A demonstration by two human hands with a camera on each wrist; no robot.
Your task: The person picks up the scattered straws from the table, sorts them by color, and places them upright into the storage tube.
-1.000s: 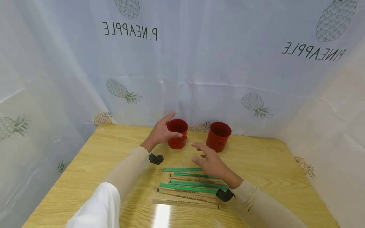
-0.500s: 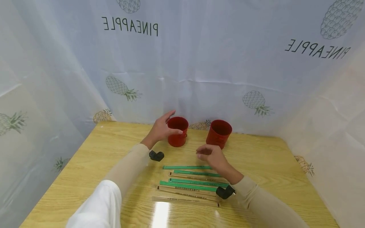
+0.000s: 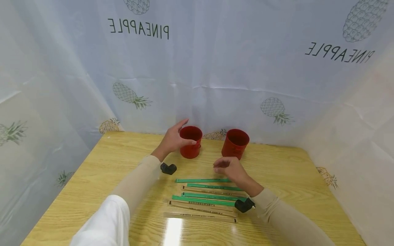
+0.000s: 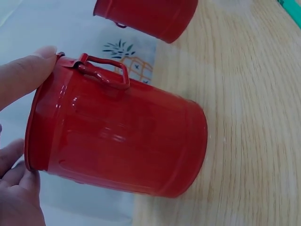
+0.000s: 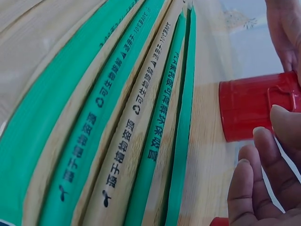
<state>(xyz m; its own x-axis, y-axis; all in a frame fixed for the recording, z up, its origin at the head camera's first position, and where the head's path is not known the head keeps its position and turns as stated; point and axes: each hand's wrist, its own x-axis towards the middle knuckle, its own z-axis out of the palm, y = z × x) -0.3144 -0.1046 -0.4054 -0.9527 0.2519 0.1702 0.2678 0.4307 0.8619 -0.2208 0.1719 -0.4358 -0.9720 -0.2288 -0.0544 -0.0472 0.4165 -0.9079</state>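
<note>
Red bucket [image 4: 122, 131] between left fingers [image 4: 10, 156].

Your beige fabric left sleeve [image 3: 138, 182], your creased beige right sleeve [image 3: 286, 217], your white outer sleeve [image 3: 106, 218], your small angular black wrist cameras [image 3: 168, 168]

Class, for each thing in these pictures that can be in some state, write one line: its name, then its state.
Left red bucket: upright, open-topped, gripped at the rim by the left hand
Right red bucket: upright, open-topped, not gripped
Green wrapped straws: lying flat on the table
Tan wrapped straws: lying flat beside and between the green ones
Right hand: fingers bent, holding nothing
Curtain: hanging, creased
</note>
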